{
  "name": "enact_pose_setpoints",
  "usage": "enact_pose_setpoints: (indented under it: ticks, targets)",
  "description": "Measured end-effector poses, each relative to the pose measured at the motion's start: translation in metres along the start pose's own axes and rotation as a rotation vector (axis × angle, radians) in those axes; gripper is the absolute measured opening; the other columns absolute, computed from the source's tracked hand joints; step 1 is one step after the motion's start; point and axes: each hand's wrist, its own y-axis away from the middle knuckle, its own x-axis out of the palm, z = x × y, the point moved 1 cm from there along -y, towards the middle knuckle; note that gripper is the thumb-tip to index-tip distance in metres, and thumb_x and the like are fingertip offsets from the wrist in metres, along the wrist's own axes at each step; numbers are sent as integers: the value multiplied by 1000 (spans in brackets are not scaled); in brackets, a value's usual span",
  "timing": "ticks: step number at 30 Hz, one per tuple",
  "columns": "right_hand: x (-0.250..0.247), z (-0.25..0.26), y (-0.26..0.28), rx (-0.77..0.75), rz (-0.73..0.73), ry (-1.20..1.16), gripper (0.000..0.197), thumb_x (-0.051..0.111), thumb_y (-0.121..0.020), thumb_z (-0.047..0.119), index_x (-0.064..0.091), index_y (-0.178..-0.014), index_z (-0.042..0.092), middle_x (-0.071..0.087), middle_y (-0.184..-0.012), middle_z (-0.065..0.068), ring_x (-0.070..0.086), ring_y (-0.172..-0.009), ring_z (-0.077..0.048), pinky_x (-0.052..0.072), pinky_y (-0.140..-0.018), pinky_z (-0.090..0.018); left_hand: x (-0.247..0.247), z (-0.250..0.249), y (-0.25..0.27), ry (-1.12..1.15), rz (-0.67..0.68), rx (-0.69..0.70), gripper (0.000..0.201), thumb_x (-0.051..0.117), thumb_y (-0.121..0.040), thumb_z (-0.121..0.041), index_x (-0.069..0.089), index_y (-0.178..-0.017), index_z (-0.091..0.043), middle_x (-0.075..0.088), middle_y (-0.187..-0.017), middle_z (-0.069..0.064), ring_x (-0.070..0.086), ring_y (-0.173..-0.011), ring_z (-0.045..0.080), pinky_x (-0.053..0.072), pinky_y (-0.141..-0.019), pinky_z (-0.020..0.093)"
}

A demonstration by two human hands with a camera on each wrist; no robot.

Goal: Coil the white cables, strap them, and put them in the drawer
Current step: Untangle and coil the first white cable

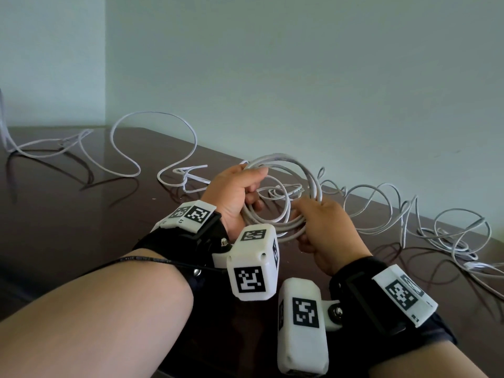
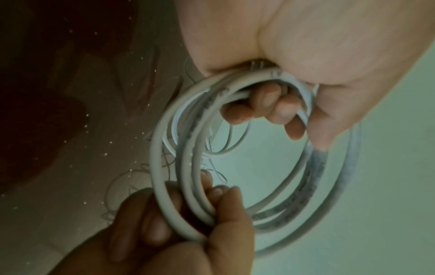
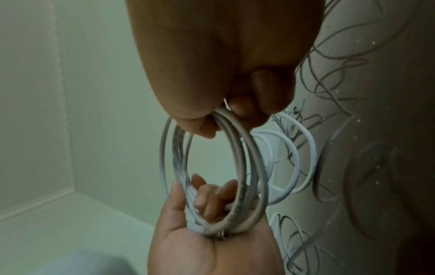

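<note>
While left hand grips cable coil, right hand pinches its opp. side

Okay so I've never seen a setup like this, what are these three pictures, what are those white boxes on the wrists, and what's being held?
No machine here: a person's two bare hands. The white boxes with black-and-white square patterns strapped to the wrists likely house cameras. The wide picture comes from a head-worn camera; the two close ones look along each wrist at the fingers. The left hand and right hand both grip a partly wound coil of white cable. More loose white cable sprawls over the dark glossy brown table.
</note>
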Motion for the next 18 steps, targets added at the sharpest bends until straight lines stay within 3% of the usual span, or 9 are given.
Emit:
enact_pose_setpoints:
  ticks: [2, 5, 8, 11, 13, 14, 15, 18]
  targets:
    - [1, 0, 0, 37, -27, -169, 24, 45, -89, 9, 44, -66, 9, 34, -48, -3, 27, -34, -12, 22, -36, -20, -3, -1, -1, 65, 123, -67, 33, 73, -71, -20, 56, -97, -8, 43, -53, -7, 36, -42, 7, 37, -50, 21]
    - [3, 2, 1, 63, -68, -384, 26, 42, -91, 5, 41, -65, 9, 35, -49, -5, 29, -33, -11, 22, -35, -20, -2, -4, 1, 171, 304, -114, 78, 92, -36, -35, 63, -102, -5, 52, -60, -1, 50, -49, 12, 48, -52, 21]
    - [6, 3, 2, 104, -101, -543, 31, 42, -93, 6, 40, -63, 11, 38, -48, -3, 30, -34, -11, 24, -33, -20, 1, 0, 5, 181, 425, -118, 99, 93, -28, -44, 58, -112, -5, 57, -64, 2, 58, -56, 17, 53, -55, 26]
    - [8, 3, 3, 122, -119, -589, 30, 43, -93, 8, 45, -64, 10, 45, -46, -2, 34, -34, -10, 28, -34, -20, 4, 5, 7, 79, 518, -104, 90, 94, -38, -30, 49, -113, -9, 62, -67, 3, 62, -58, 20, 53, -53, 30]
    - [10, 2, 4, 113, -68, -546, 27, 45, -94, 10, 52, -68, 8, 51, -49, -2, 38, -36, -10, 31, -37, -21, 5, 7, 6, -24, 459, -65, 58, 88, -52, -17, 52, -96, -10, 61, -62, 4, 60, -52, 19, 51, -49, 26]
    - [11, 1, 4, 105, -29, -511, 27, 47, -94, 12, 55, -68, 8, 53, -51, -2, 39, -38, -10, 32, -39, -23, 6, 6, 7, -57, 404, -48, 37, 82, -62, -20, 53, -83, -10, 58, -59, 5, 57, -49, 19, 48, -47, 24]
    - [12, -1, 4, 96, 12, -465, 28, 49, -94, 14, 58, -68, 9, 54, -54, -3, 40, -41, -11, 33, -41, -25, 6, 5, 8, -70, 350, -37, 30, 75, -71, -28, 50, -71, -10, 54, -58, 6, 54, -47, 19, 47, -47, 23]
    - [15, -7, 3, 80, 141, -315, 22, 56, -92, 26, 69, -79, 14, 61, -71, -6, 44, -50, -14, 34, -49, -28, 5, 2, 9, 1, 218, -85, 36, 57, -82, -37, 43, -63, -10, 48, -56, 6, 51, -45, 17, 47, -48, 23]
